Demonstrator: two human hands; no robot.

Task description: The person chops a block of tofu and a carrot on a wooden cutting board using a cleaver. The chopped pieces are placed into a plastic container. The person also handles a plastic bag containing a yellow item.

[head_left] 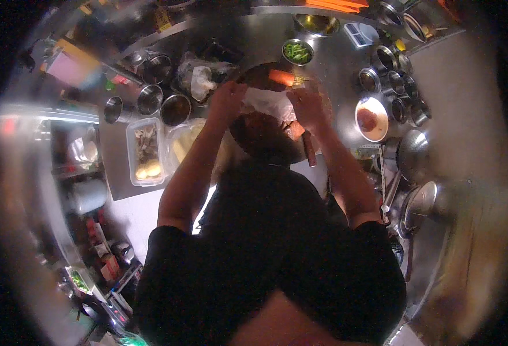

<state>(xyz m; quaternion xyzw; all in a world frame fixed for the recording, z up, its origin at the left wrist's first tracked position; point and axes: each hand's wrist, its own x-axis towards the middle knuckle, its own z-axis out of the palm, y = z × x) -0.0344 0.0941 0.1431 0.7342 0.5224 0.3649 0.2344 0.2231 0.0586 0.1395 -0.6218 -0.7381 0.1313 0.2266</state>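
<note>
My left hand (231, 98) and my right hand (306, 106) hold a whitish, translucent plastic bag or sheet (264, 100) stretched between them. Both are above a round, dark chopping board (258, 138). An orange block of food (281, 78), perhaps carrot, lies on the board beyond the plastic. Beside it is a small heap of pale yellowish cut pieces (300, 81). Under my right wrist rests another orange piece (295, 130), next to the brown handle (309, 149) of what looks like a knife; its blade is hidden. Shadow covers the near part of the board.
A steel bowl of cut green vegetables (297, 52) stands past the board. At right are a white bowl with reddish-brown contents (370, 120), several steel pots (396, 82) and a scale (361, 34). At left are a plastic tub (146, 151), steel containers (175, 110) and a crumpled plastic bag (202, 80).
</note>
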